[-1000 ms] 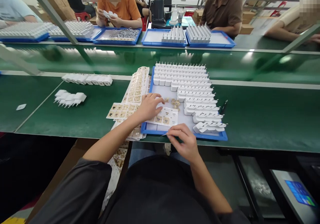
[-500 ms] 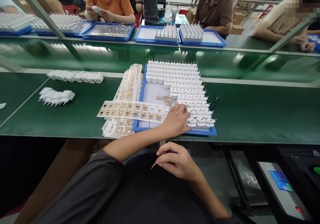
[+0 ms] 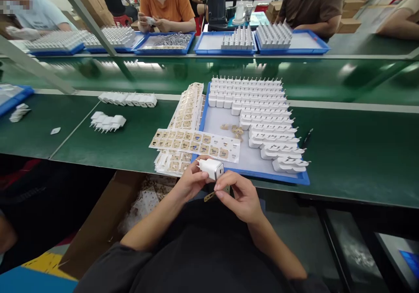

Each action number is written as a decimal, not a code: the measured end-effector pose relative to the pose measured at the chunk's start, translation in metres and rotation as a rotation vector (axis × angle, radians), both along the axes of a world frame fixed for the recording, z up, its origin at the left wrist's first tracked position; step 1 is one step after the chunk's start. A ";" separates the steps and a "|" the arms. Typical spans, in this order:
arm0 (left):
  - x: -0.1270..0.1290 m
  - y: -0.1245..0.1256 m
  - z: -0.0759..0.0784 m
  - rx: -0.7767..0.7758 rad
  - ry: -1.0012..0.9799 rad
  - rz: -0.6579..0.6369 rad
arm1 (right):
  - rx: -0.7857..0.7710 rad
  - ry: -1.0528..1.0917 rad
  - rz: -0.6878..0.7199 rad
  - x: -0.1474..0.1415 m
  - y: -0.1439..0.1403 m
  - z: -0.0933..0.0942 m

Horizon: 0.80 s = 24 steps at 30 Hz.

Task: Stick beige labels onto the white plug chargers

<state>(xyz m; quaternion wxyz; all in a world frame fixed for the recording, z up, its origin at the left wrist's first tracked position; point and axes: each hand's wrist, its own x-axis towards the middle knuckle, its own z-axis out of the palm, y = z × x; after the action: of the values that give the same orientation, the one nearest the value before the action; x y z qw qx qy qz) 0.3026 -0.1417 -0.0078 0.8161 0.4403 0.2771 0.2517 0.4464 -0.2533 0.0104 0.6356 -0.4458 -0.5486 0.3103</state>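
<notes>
My left hand (image 3: 190,181) is closed around a white charger plug (image 3: 209,167), its port end turned to the right. Between thumb and fingertips, my right hand (image 3: 241,195) pinches a small tan sticker (image 3: 209,196) just below the plug. Both hands are in front of my body, by the near edge of a blue-rimmed tray (image 3: 262,175). Rows of white charger plugs (image 3: 262,114) stand in that tray, prongs up. A sheet of tan stickers (image 3: 183,141) lies across the tray's left rim, over a stack of similar sheets (image 3: 186,105). Loose tan pieces (image 3: 237,131) rest on the tray floor.
Two groups of white plugs (image 3: 127,98) lie on the green bench to the left. A black pen (image 3: 307,138) is right of the tray. Across the bench, people sit behind blue trays (image 3: 209,44). Below the bench, a cardboard box (image 3: 94,223) holds scraps.
My left hand has drawn back from the tray's near right part and now has a charger plug in it. The right hand still pinches a tan piece, now beside the plug. The view has shifted left.
</notes>
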 end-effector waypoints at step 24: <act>-0.032 -0.014 -0.007 1.078 0.153 0.208 | -0.261 0.281 -0.136 -0.006 0.010 0.000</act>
<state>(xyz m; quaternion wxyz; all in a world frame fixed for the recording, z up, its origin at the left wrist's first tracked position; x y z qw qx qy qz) 0.2704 -0.1562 -0.0148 0.4237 0.7830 0.2094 0.4044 0.4409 -0.2432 0.0104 0.6621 -0.5128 -0.3786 0.3941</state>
